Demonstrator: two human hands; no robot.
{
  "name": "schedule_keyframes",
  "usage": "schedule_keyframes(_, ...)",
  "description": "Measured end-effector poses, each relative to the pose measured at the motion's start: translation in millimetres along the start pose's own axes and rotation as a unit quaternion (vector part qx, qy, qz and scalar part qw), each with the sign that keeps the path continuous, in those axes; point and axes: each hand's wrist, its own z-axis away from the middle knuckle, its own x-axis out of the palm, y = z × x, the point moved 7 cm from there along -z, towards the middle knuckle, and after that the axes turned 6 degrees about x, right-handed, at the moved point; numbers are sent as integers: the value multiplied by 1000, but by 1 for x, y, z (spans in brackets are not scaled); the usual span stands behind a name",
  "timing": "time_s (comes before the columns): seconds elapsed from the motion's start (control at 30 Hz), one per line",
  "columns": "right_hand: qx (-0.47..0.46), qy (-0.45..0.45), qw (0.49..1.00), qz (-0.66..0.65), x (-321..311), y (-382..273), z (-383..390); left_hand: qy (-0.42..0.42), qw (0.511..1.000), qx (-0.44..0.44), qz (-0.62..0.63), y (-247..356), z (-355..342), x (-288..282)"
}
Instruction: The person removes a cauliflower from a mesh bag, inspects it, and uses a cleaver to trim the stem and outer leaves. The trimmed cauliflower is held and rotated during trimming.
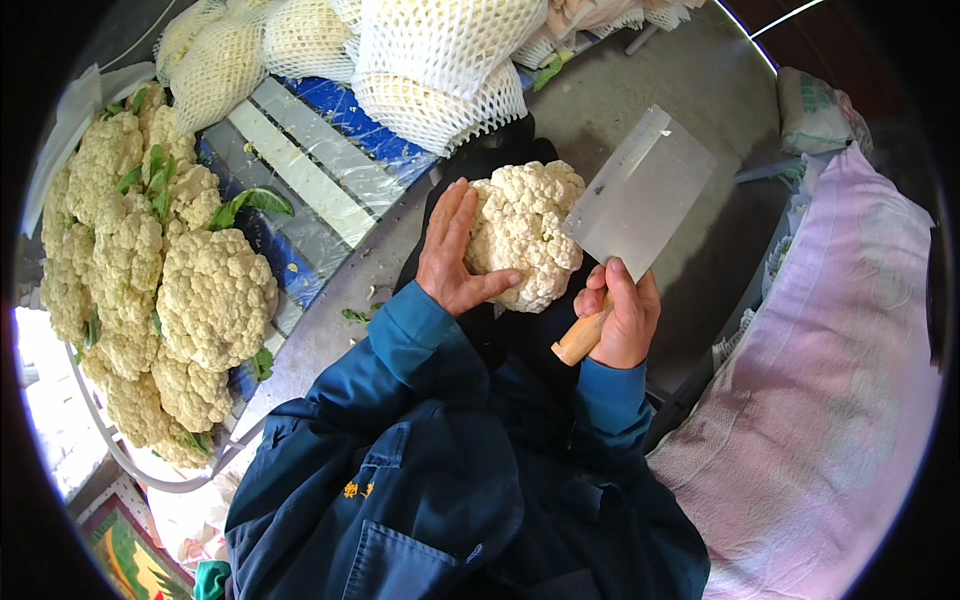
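In front of my lap, a cream-white cauliflower [533, 225] rests against my left hand [452, 255]. The left fingers lie along its left side and the thumb reaches across its near edge, gripping it. My right hand [628, 318] is wrapped round the wooden handle of a cleaver [640, 190]. Its broad, rectangular steel blade points up and away, its left side close to the cauliflower's right edge; whether they touch, I cannot tell. The cauliflower's underside is hidden.
To the left, a heap of cauliflowers [130, 250] with green leaves sits on a blue and grey striped surface [310, 165]. Several cauliflowers in white foam nets [440, 60] lie at the far side. A pinkish cloth-covered bulk [800, 400] stands at the right; a sack [815, 110] lies beyond it.
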Motion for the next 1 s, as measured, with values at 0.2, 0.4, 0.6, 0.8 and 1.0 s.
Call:
schedule_keyframes(0.2, -12, -8, 999, 30, -3, 6, 10, -7, 1000, 0, -4, 0, -1, 1)
schedule_keyframes(0.4, -24, -26, 997, 63, 8, 9, 14, -9, 1000, 1, -14, -2, 0, 1)
schedule_keyframes(0.6, -29, -18, 997, 63, 10, 11, 11, -10, 1000, 1, -18, -4, 0, 2)
schedule_keyframes(0.8, -24, -21, 997, 70, 12, 13, 6, -5, 1000, -2, -3, -1, 1, 1)
schedule_keyframes(1.0, -11, -27, 998, 58, 13, 16, 3, -5, 1000, 1, -12, -3, 2, 1)
